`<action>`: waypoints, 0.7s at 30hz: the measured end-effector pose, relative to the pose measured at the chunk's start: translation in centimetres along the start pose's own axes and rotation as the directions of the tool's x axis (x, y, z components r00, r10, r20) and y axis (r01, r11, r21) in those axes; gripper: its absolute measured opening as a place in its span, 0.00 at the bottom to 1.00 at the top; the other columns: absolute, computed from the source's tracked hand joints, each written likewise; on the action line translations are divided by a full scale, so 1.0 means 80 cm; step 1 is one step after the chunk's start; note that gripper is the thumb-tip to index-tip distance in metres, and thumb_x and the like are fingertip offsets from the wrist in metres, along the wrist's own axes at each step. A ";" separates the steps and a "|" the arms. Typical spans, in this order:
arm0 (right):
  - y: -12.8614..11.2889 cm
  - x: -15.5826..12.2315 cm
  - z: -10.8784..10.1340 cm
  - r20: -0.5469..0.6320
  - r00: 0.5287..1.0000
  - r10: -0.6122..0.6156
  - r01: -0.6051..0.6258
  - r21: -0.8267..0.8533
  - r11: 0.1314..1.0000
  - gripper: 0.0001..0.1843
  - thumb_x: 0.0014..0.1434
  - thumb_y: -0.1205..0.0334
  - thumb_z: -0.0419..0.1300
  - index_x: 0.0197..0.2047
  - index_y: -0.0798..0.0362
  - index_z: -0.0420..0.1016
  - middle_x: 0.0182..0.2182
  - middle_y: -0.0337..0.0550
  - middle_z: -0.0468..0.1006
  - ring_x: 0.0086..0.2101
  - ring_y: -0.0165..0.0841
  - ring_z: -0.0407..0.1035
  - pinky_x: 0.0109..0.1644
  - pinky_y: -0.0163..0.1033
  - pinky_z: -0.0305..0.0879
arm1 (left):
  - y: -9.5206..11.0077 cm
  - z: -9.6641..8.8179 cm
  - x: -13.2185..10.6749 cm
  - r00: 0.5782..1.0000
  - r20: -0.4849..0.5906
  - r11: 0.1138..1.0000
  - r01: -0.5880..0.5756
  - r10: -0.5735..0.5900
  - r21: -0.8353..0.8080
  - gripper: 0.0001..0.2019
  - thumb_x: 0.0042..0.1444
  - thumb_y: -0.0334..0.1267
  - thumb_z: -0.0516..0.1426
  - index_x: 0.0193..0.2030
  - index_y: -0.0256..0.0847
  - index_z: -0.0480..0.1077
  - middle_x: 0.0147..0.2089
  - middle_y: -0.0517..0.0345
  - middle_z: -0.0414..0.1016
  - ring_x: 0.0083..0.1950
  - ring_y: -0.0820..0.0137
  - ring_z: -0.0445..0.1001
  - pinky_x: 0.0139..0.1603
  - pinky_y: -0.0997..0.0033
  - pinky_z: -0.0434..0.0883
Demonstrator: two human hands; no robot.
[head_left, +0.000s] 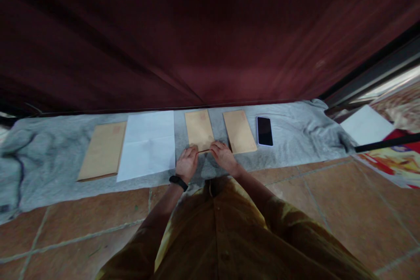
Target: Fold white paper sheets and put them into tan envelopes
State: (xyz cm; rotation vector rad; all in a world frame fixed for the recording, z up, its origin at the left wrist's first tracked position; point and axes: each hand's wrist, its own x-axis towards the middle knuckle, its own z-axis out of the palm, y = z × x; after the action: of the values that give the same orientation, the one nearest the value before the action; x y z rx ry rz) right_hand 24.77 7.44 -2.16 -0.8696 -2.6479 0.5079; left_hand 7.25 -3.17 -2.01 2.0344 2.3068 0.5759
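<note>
A brown paper envelope (199, 127) lies in front of me on a grey cloth, its near edge lifted slightly. My left hand (187, 161) pinches the left corner of that edge and wears a black band at the wrist. At the right corner, my right hand (223, 154) grips the same edge with bent fingers. Just right of it rests a second brown envelope (240, 131). Left of my hands is a white paper sheet (149, 146) with faint fold creases, overlapping or touching a stack of brown envelopes (103, 151).
A dark-screened phone (264, 131) lies right of the envelopes on the grey cloth (295, 133). Dark red fabric (210, 52) rises behind the cloth. Tiled floor (98, 218) runs along the near side. White paper (366, 126) and a colourful printed sheet (393, 164) are at far right.
</note>
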 end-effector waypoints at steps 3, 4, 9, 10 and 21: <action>-0.003 0.002 0.002 -0.033 0.999 0.032 -0.032 0.005 0.999 0.09 0.71 0.64 0.52 0.47 0.52 0.73 0.47 0.49 0.75 0.48 0.40 0.69 0.55 0.49 0.66 | 0.001 0.000 0.002 1.000 -0.011 1.000 0.012 -0.012 0.005 0.14 0.68 0.38 0.49 0.48 0.40 0.74 0.50 0.46 0.77 0.52 0.58 0.73 0.55 0.59 0.71; -0.004 0.002 0.002 -0.037 0.999 0.040 -0.039 0.008 0.999 0.08 0.70 0.65 0.52 0.46 0.52 0.73 0.47 0.49 0.75 0.48 0.41 0.69 0.55 0.49 0.66 | 0.002 0.000 0.002 1.000 -0.014 1.000 0.018 -0.018 0.002 0.14 0.68 0.38 0.48 0.48 0.40 0.74 0.49 0.46 0.77 0.51 0.58 0.73 0.54 0.58 0.71; -0.005 0.006 0.006 -0.056 0.996 0.073 -0.072 0.019 0.997 0.07 0.69 0.66 0.54 0.44 0.52 0.72 0.45 0.50 0.74 0.47 0.41 0.68 0.54 0.49 0.65 | 0.005 0.000 0.004 0.999 -0.028 1.000 0.026 -0.026 -0.013 0.14 0.68 0.37 0.48 0.46 0.39 0.74 0.47 0.46 0.77 0.50 0.58 0.73 0.53 0.58 0.71; -0.005 0.006 0.007 -0.066 0.995 0.075 -0.073 0.027 0.997 0.06 0.68 0.67 0.54 0.44 0.52 0.72 0.44 0.50 0.74 0.47 0.41 0.68 0.54 0.49 0.65 | 0.005 -0.001 0.005 0.999 -0.031 1.000 0.028 -0.028 -0.014 0.13 0.67 0.37 0.48 0.46 0.39 0.74 0.47 0.46 0.77 0.49 0.58 0.73 0.53 0.58 0.71; -0.005 0.005 0.014 -0.075 0.990 0.120 -0.116 0.060 0.991 0.04 0.68 0.66 0.55 0.43 0.52 0.71 0.44 0.48 0.74 0.47 0.40 0.67 0.54 0.47 0.63 | 0.004 0.000 0.004 0.999 -0.029 0.999 0.040 -0.039 0.016 0.14 0.67 0.34 0.48 0.50 0.41 0.74 0.47 0.48 0.77 0.49 0.58 0.73 0.53 0.59 0.71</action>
State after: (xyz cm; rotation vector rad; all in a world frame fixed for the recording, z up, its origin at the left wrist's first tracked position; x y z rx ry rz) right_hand 23.83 7.13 -2.94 -1.0125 -2.5100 0.5614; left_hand 7.48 -2.81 -1.84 1.9956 2.3698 0.5908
